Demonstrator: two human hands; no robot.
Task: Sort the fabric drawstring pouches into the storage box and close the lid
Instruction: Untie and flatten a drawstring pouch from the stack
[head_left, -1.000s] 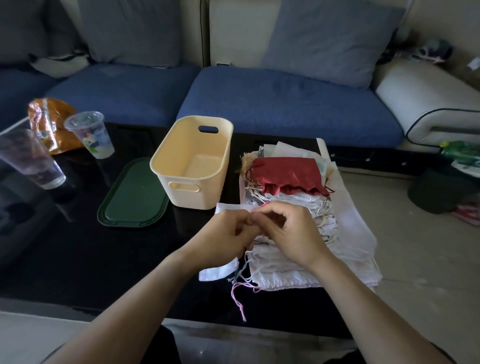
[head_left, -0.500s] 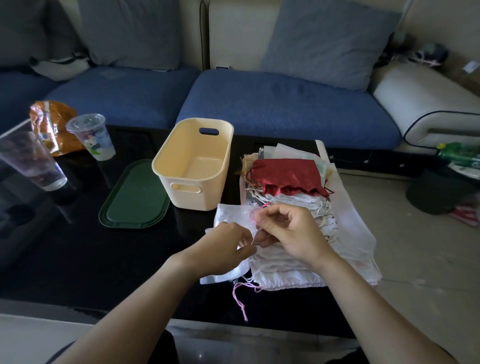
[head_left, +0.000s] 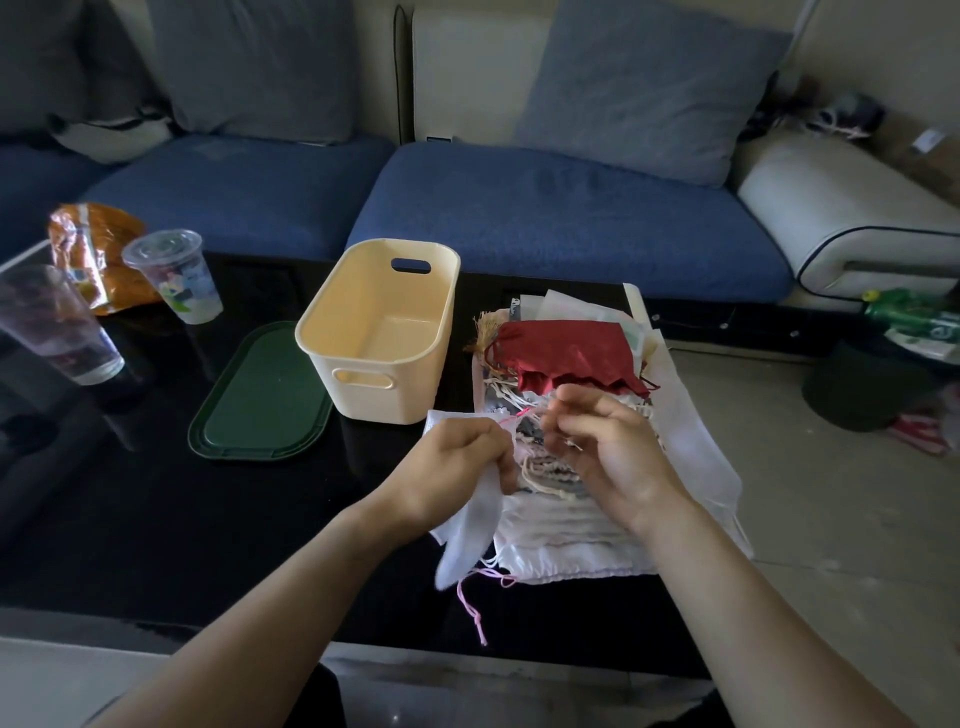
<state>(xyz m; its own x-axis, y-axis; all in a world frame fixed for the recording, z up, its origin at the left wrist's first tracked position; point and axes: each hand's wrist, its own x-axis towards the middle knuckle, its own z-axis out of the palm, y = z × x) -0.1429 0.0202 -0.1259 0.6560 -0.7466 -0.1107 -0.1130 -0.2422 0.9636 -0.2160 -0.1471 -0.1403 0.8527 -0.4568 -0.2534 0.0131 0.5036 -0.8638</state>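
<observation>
Fabric drawstring pouches (head_left: 566, 499): stacked in a loose pile on the right part of the black table (head_left: 156, 519), near edge, just right of the storage box. None in the box yet.

Far left: orange snack bag (head_left: 88, 249), two clear plastic cups (head_left: 176, 275), off the work area.

Left of centre: green lid (head_left: 260, 395) lying flat on the table, just beside the box's left wall, not on it.

Centre: cream storage box (head_left: 384, 332), open, interior bare as far as visible.

Left hand (head_left: 457, 467): fingers curled, gripping a thin white pouch (head_left: 467, 540) at its mouth; the cloth hangs down off the hand toward the near table edge. A pink drawstring (head_left: 472, 613) trails below it; a pink cord also runs from this hand toward the right hand.

Right hand (head_left: 608, 447): fingers bent over the pile, apparently pinching the pink cord; exact contact too small to tell.

Further right, atop the far end of the pile: dark red pouch (head_left: 566, 353) with tassel cords.

Judgement: first pouch in hand, being freed and its cord sorted out; the sorting has barely begun. Next move calls for clearing the string from the pile's tangled cords, then carrying the pouch left and far into the box. Limp cloth, likely to snag neighbours. Lid comes last.
</observation>
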